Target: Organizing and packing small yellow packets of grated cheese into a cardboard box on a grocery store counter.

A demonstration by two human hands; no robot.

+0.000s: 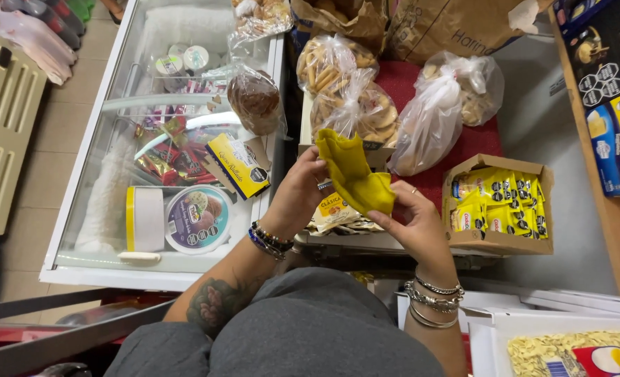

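1. Both hands are raised at chest height: the left hand [297, 195] pinches the upper fold of a yellow cloth [352, 176], and the right hand [416, 223] grips its lower end.
2. The cloth is mustard yellow, crumpled and folded.
3. Tied plastic bags of biscuits [366, 105] crowd just behind it; a glass-topped freezer [114, 174] stands at the left.

Matt yellow cloth [355, 178] (soft, creased), glossy clear plastic bags [432, 119], brown cardboard box [498, 241], smooth glass freezer lid [177, 105], shiny metal bracelets [432, 300].
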